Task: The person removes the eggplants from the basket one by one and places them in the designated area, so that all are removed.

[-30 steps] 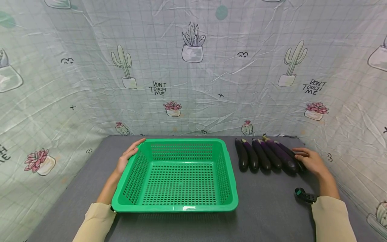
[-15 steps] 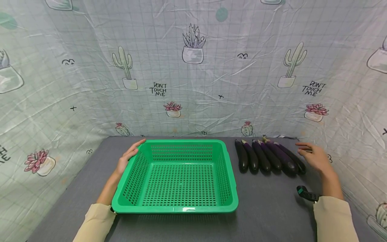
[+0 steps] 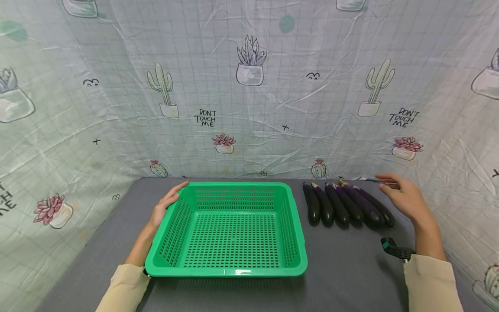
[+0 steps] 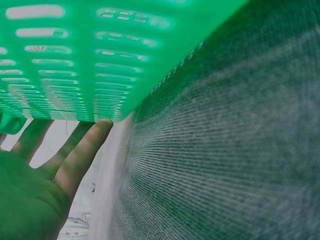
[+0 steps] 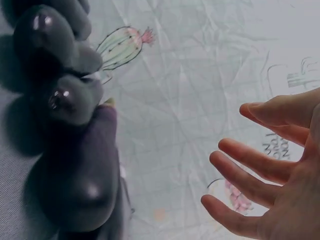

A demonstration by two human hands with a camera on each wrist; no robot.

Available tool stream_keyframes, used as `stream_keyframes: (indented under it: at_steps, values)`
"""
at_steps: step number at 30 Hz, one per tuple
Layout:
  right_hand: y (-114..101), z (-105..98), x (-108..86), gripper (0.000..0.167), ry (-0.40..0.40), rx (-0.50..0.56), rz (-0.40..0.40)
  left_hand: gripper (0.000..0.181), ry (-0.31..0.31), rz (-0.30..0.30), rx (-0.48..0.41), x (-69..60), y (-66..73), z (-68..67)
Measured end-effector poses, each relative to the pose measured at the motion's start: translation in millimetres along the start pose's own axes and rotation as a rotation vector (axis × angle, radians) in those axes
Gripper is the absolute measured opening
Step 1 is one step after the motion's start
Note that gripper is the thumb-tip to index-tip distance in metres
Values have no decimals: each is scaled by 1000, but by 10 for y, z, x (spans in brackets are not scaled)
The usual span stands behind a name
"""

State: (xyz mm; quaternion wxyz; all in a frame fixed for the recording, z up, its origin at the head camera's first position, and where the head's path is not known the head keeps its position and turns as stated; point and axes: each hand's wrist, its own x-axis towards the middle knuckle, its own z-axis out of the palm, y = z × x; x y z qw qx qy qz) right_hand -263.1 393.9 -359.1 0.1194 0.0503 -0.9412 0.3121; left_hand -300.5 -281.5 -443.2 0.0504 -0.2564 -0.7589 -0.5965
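Note:
A green plastic basket (image 3: 226,272) with slotted walls stands on the grey cloth, nothing inside it. Along its left side lies my left hand (image 3: 163,206), fingers extended against the rim and outer wall. The left wrist view shows those fingers (image 4: 82,155) straight, their tips touching the slotted wall (image 4: 82,95). To the basket's right, several dark purple eggplants (image 3: 312,206) lie side by side in a row, stems toward the back. My right hand (image 3: 409,199) hovers beside the rightmost eggplant, holding nothing. In the right wrist view its spread fingers (image 5: 250,185) are apart from the eggplants (image 5: 82,185).
A fabric backdrop (image 3: 269,104) printed with potted cacti hangs behind and at both sides. A black wrist-camera mount (image 3: 395,250) juts from the right wrist above the grey cloth (image 3: 343,268).
My right hand has lifted off the rightmost eggplants and moved back and slightly right. The left hand stays on the basket. The head view has tilted up a little.

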Motion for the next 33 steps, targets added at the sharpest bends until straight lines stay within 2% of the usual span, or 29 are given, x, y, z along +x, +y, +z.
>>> stream_keyframes:
  at_steps: [9, 16, 26, 33]
  values:
    - [-211, -11, -5, 43, 32, -26, -46, 52, 7, -44, 25, 5, -20, 2]
    - [-348, -18, 2, 44, 3, -19, -72, 52, 0, -71, 25, 11, 20, -11]
    - [-441, 9, -14, 41, 13, -5, -127, 54, -27, -119, 13, 3, 38, -30]
    - [-565, 16, -17, 45, -14, 31, -105, 60, -14, -199, -101, -17, 58, -79]
